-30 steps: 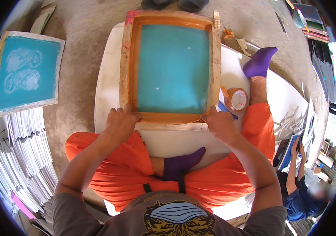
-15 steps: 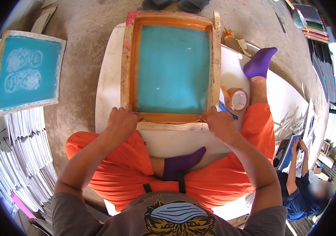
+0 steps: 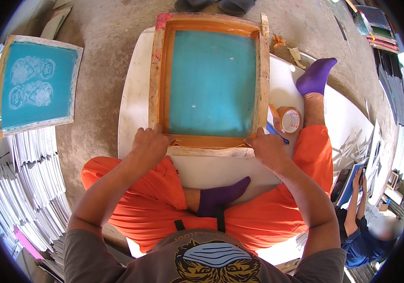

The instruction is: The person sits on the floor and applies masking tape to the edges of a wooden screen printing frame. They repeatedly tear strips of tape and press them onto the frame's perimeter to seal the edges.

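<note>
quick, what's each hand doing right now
Left hand: closed on the near left corner of the wooden screen frame.
Right hand: closed on the frame's near right corner.

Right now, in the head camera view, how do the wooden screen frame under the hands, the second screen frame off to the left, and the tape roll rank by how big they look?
1. Wooden screen frame, largest.
2. Second screen frame, clearly smaller as seen, though it sits near the bent rim.
3. Tape roll, smallest by far.
</note>
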`<state>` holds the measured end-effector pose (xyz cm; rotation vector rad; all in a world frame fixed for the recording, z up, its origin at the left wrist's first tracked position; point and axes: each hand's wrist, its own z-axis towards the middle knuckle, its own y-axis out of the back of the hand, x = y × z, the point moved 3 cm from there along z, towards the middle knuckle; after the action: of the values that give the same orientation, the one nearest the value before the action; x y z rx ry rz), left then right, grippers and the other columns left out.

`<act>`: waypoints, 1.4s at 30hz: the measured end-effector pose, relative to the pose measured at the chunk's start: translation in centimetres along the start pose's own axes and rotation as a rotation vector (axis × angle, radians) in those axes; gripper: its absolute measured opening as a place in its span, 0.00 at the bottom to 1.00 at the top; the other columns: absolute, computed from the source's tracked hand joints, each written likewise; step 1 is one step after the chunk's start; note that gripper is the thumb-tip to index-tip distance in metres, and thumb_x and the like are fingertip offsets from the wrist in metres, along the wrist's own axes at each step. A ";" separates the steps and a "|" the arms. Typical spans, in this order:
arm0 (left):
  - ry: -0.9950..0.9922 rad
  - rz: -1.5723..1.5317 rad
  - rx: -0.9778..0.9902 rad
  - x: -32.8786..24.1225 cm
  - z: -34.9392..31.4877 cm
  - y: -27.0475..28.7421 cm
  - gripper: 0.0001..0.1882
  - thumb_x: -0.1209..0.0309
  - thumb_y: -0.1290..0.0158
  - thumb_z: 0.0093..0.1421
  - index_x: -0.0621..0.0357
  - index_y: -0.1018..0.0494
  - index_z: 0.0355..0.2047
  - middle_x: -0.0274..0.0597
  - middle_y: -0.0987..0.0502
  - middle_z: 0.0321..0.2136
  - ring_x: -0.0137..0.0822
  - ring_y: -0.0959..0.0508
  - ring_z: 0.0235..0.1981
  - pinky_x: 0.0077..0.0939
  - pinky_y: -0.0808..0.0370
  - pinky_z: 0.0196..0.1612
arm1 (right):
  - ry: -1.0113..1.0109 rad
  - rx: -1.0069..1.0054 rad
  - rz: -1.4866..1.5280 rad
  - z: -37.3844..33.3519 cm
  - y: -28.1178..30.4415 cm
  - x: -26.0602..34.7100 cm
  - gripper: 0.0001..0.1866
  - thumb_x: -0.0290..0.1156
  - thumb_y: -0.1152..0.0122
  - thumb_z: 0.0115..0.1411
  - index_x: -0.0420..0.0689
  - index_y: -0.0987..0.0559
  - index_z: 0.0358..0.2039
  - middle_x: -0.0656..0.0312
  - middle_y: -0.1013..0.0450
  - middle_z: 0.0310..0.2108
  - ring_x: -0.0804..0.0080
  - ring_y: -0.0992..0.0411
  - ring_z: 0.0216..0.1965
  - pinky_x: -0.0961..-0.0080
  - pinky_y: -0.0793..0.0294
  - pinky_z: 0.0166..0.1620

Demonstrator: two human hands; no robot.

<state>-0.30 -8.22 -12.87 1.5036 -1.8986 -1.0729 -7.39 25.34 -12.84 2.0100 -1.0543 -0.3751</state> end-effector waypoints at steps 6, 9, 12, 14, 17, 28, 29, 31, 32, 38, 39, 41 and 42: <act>-0.005 0.019 0.086 0.4 0.8 -0.2 0.24 0.73 0.43 0.62 0.32 0.17 0.56 0.46 0.22 0.38 0.42 0.16 0.33 0.36 0.22 0.35 | 0.016 0.011 -0.018 0.1 -0.3 -0.1 0.19 0.31 0.45 0.70 0.63 0.13 0.55 0.51 0.27 0.39 0.57 0.17 0.33 0.58 0.19 0.35; -0.012 0.025 0.157 0.5 1.2 0.1 0.24 0.72 0.44 0.63 0.30 0.17 0.57 0.46 0.21 0.39 0.42 0.15 0.34 0.38 0.22 0.37 | 0.045 -0.008 -0.047 0.2 -1.1 -0.3 0.20 0.31 0.45 0.69 0.65 0.14 0.55 0.51 0.27 0.39 0.59 0.18 0.31 0.59 0.20 0.32; -0.005 0.039 0.234 0.1 1.7 0.6 0.22 0.71 0.45 0.65 0.31 0.17 0.56 0.45 0.21 0.39 0.43 0.15 0.36 0.41 0.23 0.41 | 0.043 -0.006 -0.070 0.3 -1.2 0.0 0.17 0.35 0.45 0.72 0.65 0.14 0.55 0.52 0.27 0.38 0.59 0.18 0.31 0.59 0.21 0.32; 0.013 0.066 0.281 -0.4 2.1 0.8 0.21 0.71 0.46 0.66 0.32 0.17 0.56 0.45 0.21 0.40 0.43 0.15 0.38 0.42 0.23 0.43 | 0.038 -0.005 -0.075 0.4 -1.4 0.0 0.16 0.37 0.46 0.73 0.65 0.14 0.55 0.52 0.28 0.37 0.59 0.18 0.31 0.60 0.21 0.32; 0.015 0.095 0.308 -0.8 2.2 1.0 0.19 0.70 0.47 0.68 0.34 0.17 0.55 0.45 0.20 0.40 0.42 0.15 0.40 0.41 0.24 0.45 | 0.030 0.018 -0.098 0.5 -1.4 0.1 0.16 0.37 0.46 0.73 0.65 0.14 0.55 0.52 0.28 0.37 0.59 0.18 0.31 0.59 0.21 0.32; 0.000 0.141 0.375 -0.9 2.8 0.4 0.17 0.68 0.50 0.70 0.40 0.17 0.54 0.44 0.18 0.43 0.44 0.15 0.45 0.43 0.24 0.48 | 0.030 0.010 -0.074 0.6 -1.4 0.3 0.19 0.31 0.44 0.70 0.66 0.14 0.55 0.53 0.28 0.37 0.59 0.18 0.31 0.59 0.22 0.31; 0.000 0.145 0.379 -0.9 2.8 0.3 0.17 0.68 0.50 0.70 0.41 0.16 0.54 0.44 0.18 0.42 0.44 0.15 0.45 0.43 0.24 0.48 | 0.029 0.008 -0.074 0.6 -1.4 0.4 0.20 0.30 0.44 0.69 0.66 0.14 0.55 0.53 0.28 0.37 0.59 0.18 0.31 0.59 0.22 0.31; -0.005 0.140 0.379 -0.9 2.8 0.3 0.16 0.68 0.50 0.70 0.42 0.16 0.53 0.43 0.17 0.42 0.44 0.15 0.45 0.42 0.24 0.48 | 0.024 -0.005 -0.093 0.6 -1.6 0.4 0.19 0.31 0.44 0.69 0.66 0.14 0.55 0.53 0.28 0.37 0.59 0.18 0.31 0.59 0.22 0.32; -0.008 0.137 0.379 -0.9 2.7 0.3 0.16 0.68 0.50 0.70 0.43 0.16 0.52 0.43 0.17 0.42 0.44 0.15 0.45 0.42 0.24 0.48 | 0.021 -0.011 -0.102 0.6 -1.7 0.4 0.19 0.31 0.44 0.70 0.66 0.14 0.55 0.53 0.28 0.37 0.60 0.18 0.31 0.59 0.22 0.32; -0.012 0.153 0.394 -1.1 2.8 0.7 0.14 0.68 0.48 0.69 0.46 0.15 0.49 0.44 0.17 0.43 0.43 0.14 0.45 0.41 0.23 0.47 | 0.015 -0.090 -0.083 0.5 -0.5 0.6 0.13 0.38 0.43 0.72 0.52 0.11 0.43 0.54 0.24 0.37 0.59 0.16 0.32 0.61 0.21 0.32; -0.013 0.145 0.391 -1.1 2.9 0.7 0.14 0.68 0.48 0.68 0.46 0.15 0.48 0.44 0.17 0.43 0.44 0.14 0.45 0.42 0.23 0.47 | 0.016 -0.091 -0.087 0.5 -0.6 0.6 0.14 0.39 0.43 0.72 0.51 0.11 0.43 0.54 0.24 0.37 0.59 0.16 0.32 0.61 0.20 0.32; -0.015 0.128 0.386 -1.1 3.0 0.7 0.13 0.68 0.47 0.68 0.47 0.14 0.47 0.44 0.16 0.43 0.44 0.14 0.46 0.42 0.22 0.47 | 0.017 -0.094 -0.095 0.6 -0.7 0.6 0.14 0.39 0.43 0.72 0.50 0.11 0.41 0.54 0.23 0.37 0.59 0.16 0.32 0.60 0.20 0.32; -0.014 0.118 0.399 -1.1 3.0 0.9 0.13 0.68 0.47 0.67 0.48 0.14 0.46 0.44 0.16 0.43 0.44 0.14 0.46 0.42 0.22 0.47 | 0.013 -0.092 -0.096 0.6 -0.7 0.7 0.15 0.39 0.43 0.72 0.49 0.11 0.41 0.54 0.23 0.37 0.59 0.16 0.32 0.60 0.20 0.32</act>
<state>-2.85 -6.28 -13.81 1.5637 -2.2778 -0.6798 -6.97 24.72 -13.69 1.9824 -0.9177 -0.4528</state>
